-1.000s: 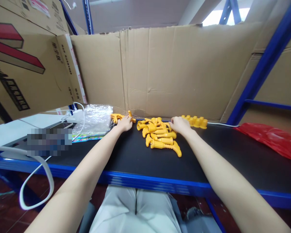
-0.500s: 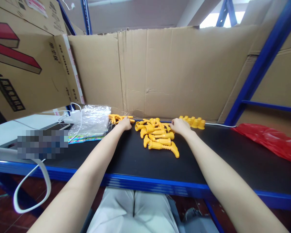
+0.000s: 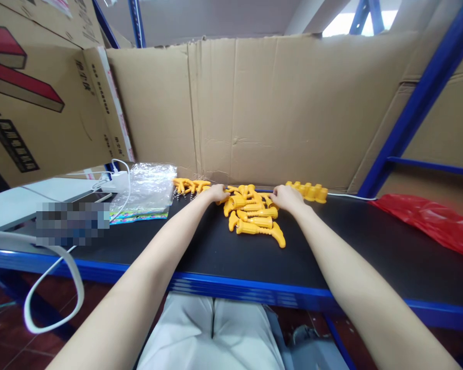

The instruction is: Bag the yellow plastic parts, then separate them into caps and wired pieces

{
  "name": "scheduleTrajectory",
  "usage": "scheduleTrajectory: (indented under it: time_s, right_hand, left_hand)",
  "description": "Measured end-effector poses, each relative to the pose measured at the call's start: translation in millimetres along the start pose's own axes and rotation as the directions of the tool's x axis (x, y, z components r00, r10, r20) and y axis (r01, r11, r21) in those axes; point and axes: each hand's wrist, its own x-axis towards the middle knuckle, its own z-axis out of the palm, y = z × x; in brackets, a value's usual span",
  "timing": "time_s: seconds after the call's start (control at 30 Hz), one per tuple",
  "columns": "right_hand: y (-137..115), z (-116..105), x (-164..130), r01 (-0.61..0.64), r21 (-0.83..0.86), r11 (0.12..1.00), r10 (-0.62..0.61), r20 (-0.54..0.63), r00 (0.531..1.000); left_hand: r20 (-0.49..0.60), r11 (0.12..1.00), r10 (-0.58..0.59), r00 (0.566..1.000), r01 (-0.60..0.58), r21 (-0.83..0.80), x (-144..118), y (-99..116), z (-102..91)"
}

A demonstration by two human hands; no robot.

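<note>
A heap of yellow plastic toy hammers [image 3: 254, 218] lies on the black table top [image 3: 216, 252] near its far side. My left hand [image 3: 216, 193] rests on the heap's left edge, fingers on a hammer. On the right edge sits my right hand [image 3: 286, 198], fingers curled over the hammers. Small yellow forked parts [image 3: 187, 185] lie left of my left hand. A row of yellow cup-shaped parts [image 3: 310, 191] stands just right of my right hand. Whether either hand grips a piece is hidden.
A clear plastic bag stack [image 3: 148, 190] lies at the left, with a white charger and cable [image 3: 118, 182] beside it. A red plastic bag [image 3: 428, 221] sits at the right. Cardboard walls [image 3: 273, 113] close the back. A blue frame post [image 3: 416, 108] rises at right.
My left hand has moved right, from the forked parts onto the left edge of the hammer heap. My right hand has stayed at the heap's right edge.
</note>
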Motion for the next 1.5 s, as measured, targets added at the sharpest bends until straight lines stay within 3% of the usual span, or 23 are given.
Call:
scheduleTrajectory:
  time_s: [0.13, 0.23, 0.37, 0.47, 0.53, 0.6, 0.73, 0.83, 0.93, 1.0, 1.13, 1.23, 1.33, 1.4, 1.47, 1.5]
  right_hand:
    - [-2, -2, -1, 0.013, 0.002, 1.000, -0.013, -0.024, 1.000]
    - [-6, -6, -4, 0.006, 0.024, 1.000, -0.003, -0.108, 0.994]
    - [-16, -13, -8, 0.035, 0.167, 0.985, 0.001, -0.210, 0.978]
    - [-27, -15, -9, 0.175, 0.325, 0.929, -0.095, -0.248, 0.964]
    - [-37, -15, -10, 0.274, 0.498, 0.823, -0.167, -0.249, 0.954]
    - [-48, -16, -12, 0.290, 0.716, 0.635, -0.186, -0.222, 0.957]
    - [-66, -24, -20, 0.136, 0.967, 0.216, -0.122, -0.111, 0.986]
    - [-69, -30, -21, 0.065, 0.995, 0.077, -0.064, -0.060, 0.996]
    - [-60, -32, -16, 0.080, 0.995, 0.062, 0.044, -0.082, 0.996]
    - [-50, -31, -10, 0.061, 0.997, 0.057, 0.136, -0.068, 0.988]
    - [-30, -28, -1, -0.070, 0.998, 0.000, 0.263, 0.067, 0.962]
    - [-22, -25, 1, -0.098, 0.995, -0.002, 0.316, 0.094, 0.944]
    - [-20, -22, 2, -0.112, 0.992, 0.052, 0.333, 0.089, 0.939]
    - [-19, -20, 3, -0.108, 0.988, 0.114, 0.321, 0.066, 0.945]
    - [-17, -18, 3, -0.092, 0.964, 0.251, 0.299, 0.013, 0.954]
    - [-16, -17, 2, -0.074, 0.929, 0.362, 0.284, -0.034, 0.958]
  left_hand:
    - [-0.086, 0.991, -0.100, 0.991, 0.092, -0.096, 3, 3, 7.2]
    - [-0.256, 0.981, -0.135, 0.957, 0.093, -0.170, 1, 4, 4.3]
    - [-0.519, 0.975, -0.152, 0.841, 0.042, -0.218, -6, 10, -12.2]
    - [-0.658, 0.972, -0.081, 0.748, -0.088, -0.220, -16, 19, -28.2]
    - [-0.722, 0.956, 0.027, 0.691, -0.229, -0.184, -26, 28, -36.2]
    - [-0.747, 0.919, 0.173, 0.642, -0.377, -0.112, -37, 39, -39.7]
    - [-0.669, 0.803, 0.486, 0.562, -0.589, 0.088, -60, 63, -35.1]
    - [-0.581, 0.733, 0.610, 0.539, -0.663, 0.156, -72, 75, -27.2]
    - [-0.531, 0.696, 0.656, 0.536, -0.702, 0.152, -84, 79, -16.9]
    - [-0.471, 0.684, 0.684, 0.557, -0.713, 0.151, -93, 79, -8.3]
    - [-0.200, 0.687, 0.726, 0.658, -0.706, 0.172, -108, 75, 8.0]
    - [-0.096, 0.735, 0.673, 0.733, -0.649, 0.199, -106, 77, 15.8]
    - [-0.116, 0.808, 0.577, 0.808, -0.546, 0.222, -96, 82, 21.7]
    - [-0.137, 0.837, 0.531, 0.836, -0.492, 0.238, -90, 85, 24.9]
    - [-0.157, 0.846, 0.516, 0.842, -0.471, 0.249, -86, 85, 25.9]
    - [-0.168, 0.846, 0.519, 0.838, -0.475, 0.240, -85, 84, 24.9]
